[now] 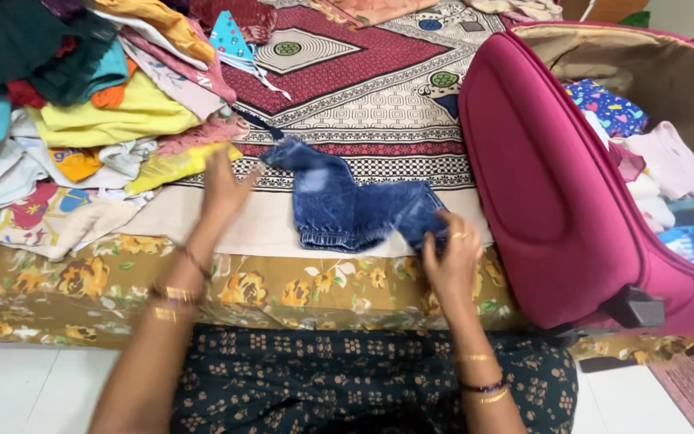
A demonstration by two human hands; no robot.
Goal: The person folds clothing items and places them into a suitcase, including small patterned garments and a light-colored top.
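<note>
A small pair of blue denim pants [347, 201] lies crumpled on the patterned bedspread [379, 88] near the bed's front edge. My right hand [450, 257] grips the pants' right end, fingers curled around the fabric. My left hand [225, 186] hovers to the left of the pants, fingers spread and blurred, holding nothing, close to the edge of a clothes pile [82, 104].
The heaped, mixed-colour clothes pile fills the bed's left side. An open magenta suitcase [556, 193] stands at the right with folded garments [668, 177] inside. A floral sheet [283, 289] hangs over the bed's front. White floor tiles [26, 386] lie below.
</note>
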